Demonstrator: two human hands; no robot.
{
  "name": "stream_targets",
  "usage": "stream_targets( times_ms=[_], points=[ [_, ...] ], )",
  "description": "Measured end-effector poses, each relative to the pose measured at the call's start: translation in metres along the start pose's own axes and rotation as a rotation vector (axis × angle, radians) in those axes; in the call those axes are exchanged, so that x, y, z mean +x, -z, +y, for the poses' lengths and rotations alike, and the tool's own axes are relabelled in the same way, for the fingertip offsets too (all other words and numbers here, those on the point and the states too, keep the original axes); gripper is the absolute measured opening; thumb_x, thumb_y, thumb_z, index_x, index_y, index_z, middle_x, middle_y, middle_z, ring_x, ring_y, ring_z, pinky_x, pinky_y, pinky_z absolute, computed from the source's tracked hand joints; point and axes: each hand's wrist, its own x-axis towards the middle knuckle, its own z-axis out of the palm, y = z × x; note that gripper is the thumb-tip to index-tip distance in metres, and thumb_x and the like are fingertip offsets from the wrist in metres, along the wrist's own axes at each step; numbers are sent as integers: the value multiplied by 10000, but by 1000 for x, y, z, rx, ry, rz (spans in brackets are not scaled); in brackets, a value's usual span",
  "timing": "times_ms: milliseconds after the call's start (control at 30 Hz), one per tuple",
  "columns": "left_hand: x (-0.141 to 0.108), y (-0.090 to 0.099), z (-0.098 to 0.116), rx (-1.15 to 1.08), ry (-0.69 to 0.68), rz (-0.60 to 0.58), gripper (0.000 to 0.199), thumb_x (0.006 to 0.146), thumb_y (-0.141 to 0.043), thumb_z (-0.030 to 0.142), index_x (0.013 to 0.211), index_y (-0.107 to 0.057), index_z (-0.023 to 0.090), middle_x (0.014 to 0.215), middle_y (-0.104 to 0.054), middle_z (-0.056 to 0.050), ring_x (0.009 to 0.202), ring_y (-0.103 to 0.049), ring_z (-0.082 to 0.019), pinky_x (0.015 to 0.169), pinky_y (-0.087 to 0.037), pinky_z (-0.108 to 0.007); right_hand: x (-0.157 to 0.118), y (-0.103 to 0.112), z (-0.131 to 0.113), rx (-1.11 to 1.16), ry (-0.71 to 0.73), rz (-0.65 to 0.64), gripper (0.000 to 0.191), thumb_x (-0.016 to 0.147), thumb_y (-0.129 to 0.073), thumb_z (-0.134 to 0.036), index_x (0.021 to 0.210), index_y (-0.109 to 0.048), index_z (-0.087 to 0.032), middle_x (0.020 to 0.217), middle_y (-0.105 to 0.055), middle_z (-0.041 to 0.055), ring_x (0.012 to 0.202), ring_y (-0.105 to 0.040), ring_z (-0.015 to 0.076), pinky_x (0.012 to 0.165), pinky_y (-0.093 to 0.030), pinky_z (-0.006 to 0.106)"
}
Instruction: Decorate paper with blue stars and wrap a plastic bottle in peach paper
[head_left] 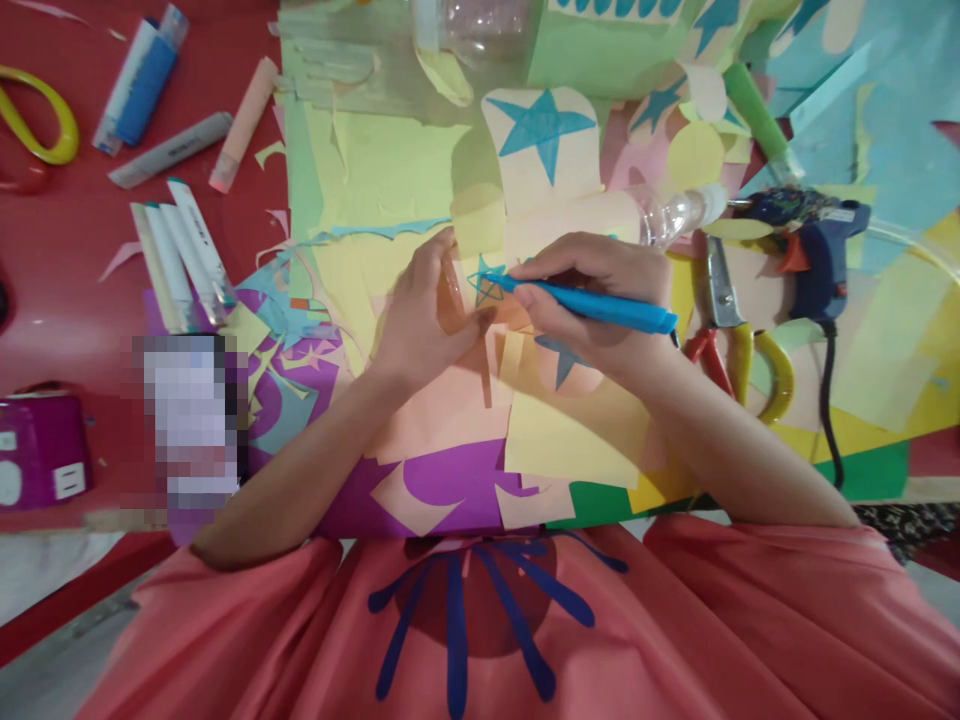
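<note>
A blue marker (600, 303) is held in my right hand (600, 290), its tip on a small star drawing (489, 281) that is partly coloured blue. The star is outlined on pale paper at the middle of the worktable. My left hand (424, 320) lies at the left of the drawing, thumb and fingers apart around a small clear object and the paper's edge. Above the hands is a pale paper piece with a larger blue star (546, 128). Another blue star (561, 360) shows just below my right hand.
Scissors (726, 290) and a dark blue glue gun (825, 255) with its cord lie at the right. A clear plastic bottle (679, 212) rests near my right hand. Several markers (187, 250), a phone (191, 420) and yellow-handled scissors (56, 120) are at the left. Paper scraps surround my arms.
</note>
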Motion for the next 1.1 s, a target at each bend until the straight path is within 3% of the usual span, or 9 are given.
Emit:
stream_targets(
  times_ms=[467, 667, 900, 1100],
  points=[
    [0, -1, -1, -11, -9, 26, 808, 782, -542, 797, 1397, -302, 331, 1425, -521, -104, 1328, -533, -331, 1081, -481, -500, 0, 2, 1, 10, 52, -80, 105, 840, -644, -184, 797, -698, -263, 763, -741, -38, 636, -672, 122, 557, -530, 270],
    [0, 0, 1, -7, -6, 10, 771, 826, -519, 763, 1414, -278, 326, 1451, -495, -103, 1362, -501, -330, 1111, -448, -494, -2, 2, 0, 10, -20, -35, 93, 851, -662, -214, 820, -702, -292, 797, -737, -30, 701, -697, 153, 631, -577, 304],
    [-1, 0, -1, -15, 4, 10, 808, 792, -552, 779, 1410, -297, 324, 1431, -510, -105, 1337, -520, -333, 1092, -466, -493, -2, 1, -3, 25, -73, 17, 69, 820, -679, -182, 804, -704, -244, 777, -752, 1, 649, -694, 164, 563, -560, 312],
    [0, 0, -1, -12, -6, 22, 797, 799, -535, 783, 1412, -295, 334, 1432, -515, -102, 1337, -526, -332, 1081, -479, -503, -1, 2, -1, -43, -62, -73, 100, 865, -628, -270, 797, -700, -281, 781, -747, -13, 672, -683, 153, 615, -578, 307]
  ],
)
